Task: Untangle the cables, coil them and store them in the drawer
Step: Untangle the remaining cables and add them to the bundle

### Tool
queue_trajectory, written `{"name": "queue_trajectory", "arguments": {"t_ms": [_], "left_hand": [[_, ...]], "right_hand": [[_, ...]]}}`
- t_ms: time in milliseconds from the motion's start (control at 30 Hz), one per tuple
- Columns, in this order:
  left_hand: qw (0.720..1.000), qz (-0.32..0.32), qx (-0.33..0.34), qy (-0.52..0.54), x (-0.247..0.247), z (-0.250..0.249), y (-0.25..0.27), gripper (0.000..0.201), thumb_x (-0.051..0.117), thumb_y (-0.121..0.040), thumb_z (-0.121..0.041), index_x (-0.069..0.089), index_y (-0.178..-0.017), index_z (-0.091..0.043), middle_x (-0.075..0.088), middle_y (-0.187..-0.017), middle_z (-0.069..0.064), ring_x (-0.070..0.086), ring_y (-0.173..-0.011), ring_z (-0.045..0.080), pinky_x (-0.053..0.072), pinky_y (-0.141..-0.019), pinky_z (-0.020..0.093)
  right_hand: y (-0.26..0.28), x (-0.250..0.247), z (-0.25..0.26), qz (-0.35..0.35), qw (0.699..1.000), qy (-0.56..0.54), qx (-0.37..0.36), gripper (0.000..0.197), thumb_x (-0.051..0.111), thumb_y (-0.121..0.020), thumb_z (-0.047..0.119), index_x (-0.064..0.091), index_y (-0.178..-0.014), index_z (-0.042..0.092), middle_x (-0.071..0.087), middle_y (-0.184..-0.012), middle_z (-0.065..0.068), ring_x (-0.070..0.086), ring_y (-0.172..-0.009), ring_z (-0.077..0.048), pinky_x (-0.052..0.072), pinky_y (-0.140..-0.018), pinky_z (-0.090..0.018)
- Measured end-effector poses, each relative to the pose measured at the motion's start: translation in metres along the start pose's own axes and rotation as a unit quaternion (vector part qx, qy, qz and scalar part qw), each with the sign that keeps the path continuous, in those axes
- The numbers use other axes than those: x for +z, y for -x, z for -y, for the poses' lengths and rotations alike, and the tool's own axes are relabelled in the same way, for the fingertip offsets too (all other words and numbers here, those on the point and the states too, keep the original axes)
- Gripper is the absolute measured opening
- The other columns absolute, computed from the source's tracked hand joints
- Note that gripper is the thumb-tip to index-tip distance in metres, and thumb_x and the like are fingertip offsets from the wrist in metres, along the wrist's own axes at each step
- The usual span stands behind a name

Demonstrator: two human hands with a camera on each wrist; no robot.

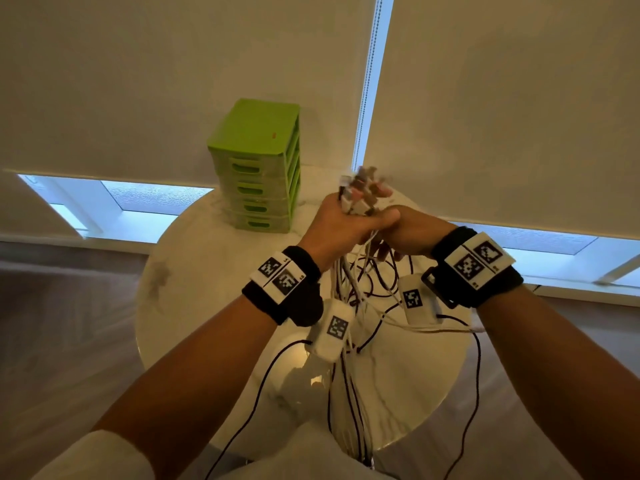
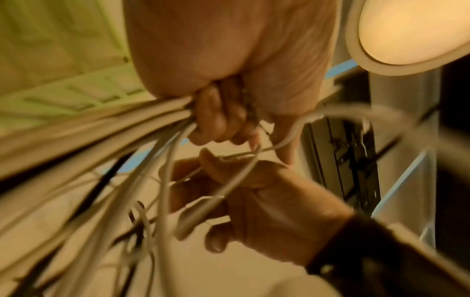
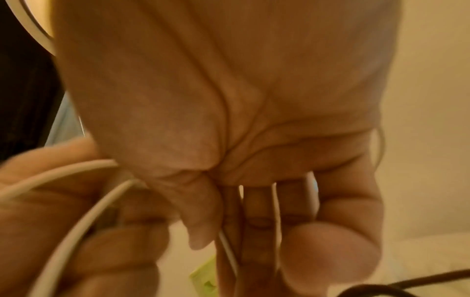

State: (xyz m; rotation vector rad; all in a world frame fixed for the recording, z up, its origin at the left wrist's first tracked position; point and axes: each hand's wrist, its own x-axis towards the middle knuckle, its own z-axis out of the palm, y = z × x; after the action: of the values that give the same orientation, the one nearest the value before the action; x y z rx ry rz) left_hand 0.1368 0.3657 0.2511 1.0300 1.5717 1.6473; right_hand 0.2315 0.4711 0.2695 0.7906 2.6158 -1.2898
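Above the near rim of the counter (image 1: 166, 306): loose cable lengths, white and dark, hung from the hands and trailed across the marble top and over its front edge.
Cables (image 1: 349, 299): still one tangled bunch, none coiled, their plug ends sticking up in a cluster above the fists.
Left hand (image 1: 332, 226): its grip was closed round the bunch just below the plugs; the left wrist view showed the fingers (image 2: 213, 114) curled tight on several white strands.
Right hand (image 1: 412, 230): pressed against the left, its grip curled on a few strands; the right wrist view showed a thin white cable running between the fingers (image 3: 259, 221) under the thumb.
Step in hand: judged as untangling, with the ends gathered in one place so single cables could be sorted out.
Next move calls for: one hand keeping the bunch steady while the other draws a single strand free along its length, slowly, since the crossings below looked likely to snag.
Drawer unit (image 1: 258, 168): green, at the far side of the counter against the blind, all drawers shut, so one must be opened before storing.
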Motion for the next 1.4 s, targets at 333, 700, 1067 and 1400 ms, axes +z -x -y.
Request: {"name": "queue_trajectory", "arguments": {"t_ms": [333,700,1067,1400], "left_hand": [[0.972,-0.124,-0.172,-0.101,-0.034,0.028,-0.020,0.011,0.065,-0.084,-0.010,0.062,-0.081,-0.020,0.051,-0.062,-0.003,0.046,-0.054,0.011,0.035,-0.046,0.020],[0.997,-0.058,-0.043,0.024,0.000,0.008,-0.015,0.026,0.078,-0.074,-0.001,0.069,-0.096,-0.012,0.069,-0.067,-0.014,0.064,-0.060,-0.003,0.049,-0.058,0.012],[0.996,-0.074,0.008,0.049,0.012,0.036,-0.018,0.032,0.077,-0.075,0.001,0.066,-0.105,0.005,0.072,-0.097,0.014,0.069,-0.084,0.014,0.054,-0.075,0.021],[0.995,-0.051,-0.075,0.046,0.008,0.050,-0.016,0.019,0.068,-0.086,-0.003,0.065,-0.097,0.013,0.069,-0.089,0.017,0.064,-0.062,0.001,0.047,-0.058,0.007]], "right_hand": [[0.012,-0.016,-0.006,-0.097,0.988,-0.031,-0.117,0.026,0.048,-0.099,0.020,0.071,-0.103,0.008,0.067,-0.069,0.008,0.061,-0.060,-0.003,0.040,-0.051,-0.007],[0.010,-0.020,0.000,-0.166,0.975,-0.033,-0.146,0.027,0.044,-0.101,0.017,0.068,-0.098,0.007,0.065,-0.081,-0.001,0.062,-0.062,0.002,0.044,-0.056,-0.008],[0.012,-0.024,0.002,-0.191,0.967,0.070,-0.154,0.033,0.043,-0.100,0.021,0.071,-0.091,0.004,0.068,-0.084,-0.011,0.064,-0.079,-0.022,0.053,-0.073,-0.036],[0.029,-0.041,0.032,-0.316,0.887,-0.177,-0.285,0.019,0.045,-0.099,0.018,0.064,-0.100,0.018,0.067,-0.086,-0.004,0.066,-0.081,-0.020,0.049,-0.060,-0.027]]}}
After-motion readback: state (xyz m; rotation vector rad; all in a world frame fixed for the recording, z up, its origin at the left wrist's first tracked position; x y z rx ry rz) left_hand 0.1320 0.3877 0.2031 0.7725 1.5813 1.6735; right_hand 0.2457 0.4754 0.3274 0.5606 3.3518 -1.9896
